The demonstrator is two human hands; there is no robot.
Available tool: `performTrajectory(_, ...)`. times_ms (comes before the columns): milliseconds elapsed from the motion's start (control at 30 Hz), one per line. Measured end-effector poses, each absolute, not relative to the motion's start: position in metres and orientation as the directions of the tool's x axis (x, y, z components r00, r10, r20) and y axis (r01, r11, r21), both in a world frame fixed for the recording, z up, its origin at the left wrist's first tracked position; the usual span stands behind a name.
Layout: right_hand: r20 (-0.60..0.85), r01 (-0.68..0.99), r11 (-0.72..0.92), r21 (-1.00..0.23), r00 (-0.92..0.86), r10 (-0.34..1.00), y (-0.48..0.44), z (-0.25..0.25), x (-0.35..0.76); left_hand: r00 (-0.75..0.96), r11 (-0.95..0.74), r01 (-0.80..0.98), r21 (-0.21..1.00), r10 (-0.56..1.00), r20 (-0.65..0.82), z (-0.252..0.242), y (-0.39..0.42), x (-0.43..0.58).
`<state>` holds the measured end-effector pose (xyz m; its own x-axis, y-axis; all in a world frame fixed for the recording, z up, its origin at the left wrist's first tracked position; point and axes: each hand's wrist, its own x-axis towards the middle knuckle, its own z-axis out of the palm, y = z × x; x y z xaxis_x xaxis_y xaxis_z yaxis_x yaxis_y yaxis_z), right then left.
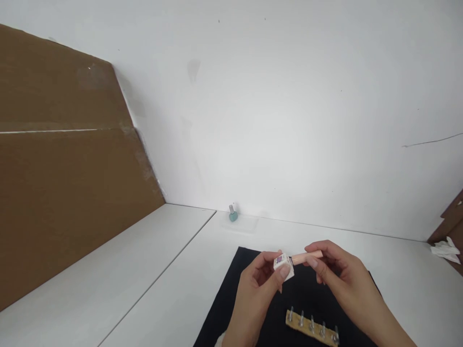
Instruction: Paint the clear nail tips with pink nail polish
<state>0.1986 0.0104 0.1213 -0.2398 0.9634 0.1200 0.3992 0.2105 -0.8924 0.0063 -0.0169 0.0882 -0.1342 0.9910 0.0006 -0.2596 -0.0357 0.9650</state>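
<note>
My left hand [257,285] grips a small white square nail polish bottle [287,271] with a purple mark on one side. The bottle is tilted, its neck toward the right. Between the thumb and fingers of my right hand [342,272] is the long pink cap [304,257], in line with the neck. A dark bit shows where cap and bottle meet; I cannot tell whether the cap is loosened. Below both hands, a brown strip [306,329] with several clear upright nail tips [312,322] rests on the black mat [226,308].
By the wall stands a teal nail polish bottle [233,216] with a silvery cap, beside a faint clear sheet [246,224]. A brown cardboard panel [72,168] rises on the left. Crumpled white tissue [445,249] lies at the right edge. A seam crosses the white table [173,284].
</note>
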Motion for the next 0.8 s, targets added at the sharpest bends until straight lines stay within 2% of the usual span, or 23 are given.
performTrajectory(100, 0.132, 0.450, 0.234, -0.862, -0.247, 0.960, 0.009, 0.123, 0.198, -0.100, 0.006, -0.301, 0.954, 0.994, -0.038, 0.092, -0.016, 0.008)
performTrajectory(167, 0.133, 0.422, 0.233, -0.876, -0.252, 0.958, 0.009, 0.124, 0.198, -0.054, 0.030, -0.308, 0.951, 0.997, -0.049, 0.093, -0.015, 0.009)
performTrajectory(333, 0.112, 0.181, 0.163, -0.970, -0.259, 0.959, 0.013, 0.118, 0.196, 0.064, 0.091, -0.358, 0.929, 0.995, -0.072, 0.094, -0.016, 0.011)
performTrajectory(433, 0.104, 0.100, 0.136, -0.986, -0.270, 0.957, 0.015, 0.117, 0.196, 0.078, 0.099, -0.392, 0.915, 0.994, -0.074, 0.094, -0.016, 0.011)
performTrajectory(667, 0.019, 0.065, 0.041, -0.997, -0.301, 0.953, 0.017, 0.130, 0.194, 0.056, 0.060, -0.427, 0.902, 0.998, -0.039, 0.089, -0.015, 0.012)
performTrajectory(800, 0.039, 0.095, 0.072, -0.993, -0.310, 0.950, 0.018, 0.129, 0.194, 0.053, 0.054, -0.429, 0.902, 0.998, -0.034, 0.085, -0.014, 0.013)
